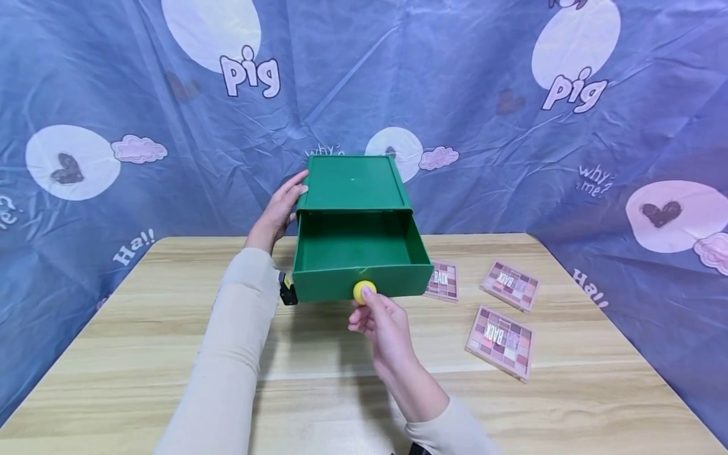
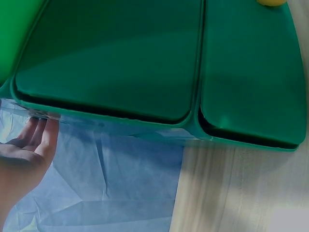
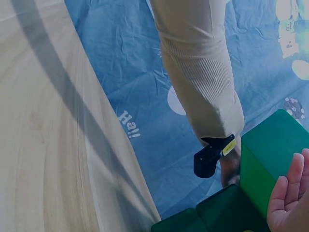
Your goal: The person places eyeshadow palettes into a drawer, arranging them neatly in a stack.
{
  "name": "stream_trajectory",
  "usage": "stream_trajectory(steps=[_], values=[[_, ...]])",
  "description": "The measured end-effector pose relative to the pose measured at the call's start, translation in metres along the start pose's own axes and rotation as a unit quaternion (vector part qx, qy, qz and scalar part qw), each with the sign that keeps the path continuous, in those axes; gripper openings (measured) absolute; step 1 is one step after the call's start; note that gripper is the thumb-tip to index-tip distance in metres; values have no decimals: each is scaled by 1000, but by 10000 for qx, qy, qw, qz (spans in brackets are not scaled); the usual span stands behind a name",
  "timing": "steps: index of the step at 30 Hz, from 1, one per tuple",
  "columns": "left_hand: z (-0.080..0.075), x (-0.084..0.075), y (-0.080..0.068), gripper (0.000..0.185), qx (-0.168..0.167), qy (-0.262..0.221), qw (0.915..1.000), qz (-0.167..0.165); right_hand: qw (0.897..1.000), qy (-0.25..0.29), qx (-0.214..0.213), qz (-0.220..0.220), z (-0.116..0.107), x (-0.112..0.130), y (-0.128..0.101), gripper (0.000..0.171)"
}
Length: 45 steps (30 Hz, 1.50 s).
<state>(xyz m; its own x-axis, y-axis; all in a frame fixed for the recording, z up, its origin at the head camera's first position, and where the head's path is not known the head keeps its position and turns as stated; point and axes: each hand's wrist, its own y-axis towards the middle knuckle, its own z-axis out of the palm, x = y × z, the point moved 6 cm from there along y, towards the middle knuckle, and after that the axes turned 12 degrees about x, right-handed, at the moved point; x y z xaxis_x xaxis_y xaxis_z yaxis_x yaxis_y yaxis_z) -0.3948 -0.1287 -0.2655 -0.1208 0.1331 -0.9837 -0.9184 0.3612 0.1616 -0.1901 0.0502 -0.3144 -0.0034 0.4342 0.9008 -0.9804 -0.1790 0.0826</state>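
Note:
A green drawer box [image 1: 354, 183] has its drawer [image 1: 330, 287] pulled well out towards me, and the drawer's inside looks bare. On the drawer's front is a round yellow knob [image 1: 364, 292]. My right hand [image 1: 387, 322] pinches this knob, thumb against its front and the other fingers bent below. At the box's left side, my left hand [image 1: 279, 212] grips the casing, fingertips over its upper edge. In the left wrist view several fingers [image 2: 44, 135] reach behind the casing's edge; the thumb is not seen there. Part of the right hand [image 3: 292, 198] shows in the right wrist view.
Three pink eyeshadow palettes lie on the wooden table [image 1: 142, 354]: one [image 1: 442, 282] partly behind the drawer, one [image 1: 510, 286] farther right, one [image 1: 502, 342] nearer me. A blue patterned cloth [image 1: 455, 76] hangs behind. A black device [image 1: 287, 289] is at my left wrist.

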Motion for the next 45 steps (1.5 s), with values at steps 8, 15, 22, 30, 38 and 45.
stream_trajectory(steps=[8,15,22,30,38,45], values=[[0,-1,1,50,36,14,10000,64,9999,-8,-30,111,0,1,-8,29],[0,-1,1,50,25,-17,10000,73,9998,-91,56,185,2,-1,-15,28],[-1,0,0,49,-50,-59,9999,65,9997,-80,106,194,4,-3,-20,29],[-2,2,0,49,-78,-55,9999,68,9995,-115,159,236,4,-5,-21,31],[-1,3,1,49,-52,-66,9999,60,9957,-600,642,283,-1,-9,-22,37],[0,3,0,49,-20,-57,10000,61,9883,-1115,1036,113,-19,-24,-17,36]])
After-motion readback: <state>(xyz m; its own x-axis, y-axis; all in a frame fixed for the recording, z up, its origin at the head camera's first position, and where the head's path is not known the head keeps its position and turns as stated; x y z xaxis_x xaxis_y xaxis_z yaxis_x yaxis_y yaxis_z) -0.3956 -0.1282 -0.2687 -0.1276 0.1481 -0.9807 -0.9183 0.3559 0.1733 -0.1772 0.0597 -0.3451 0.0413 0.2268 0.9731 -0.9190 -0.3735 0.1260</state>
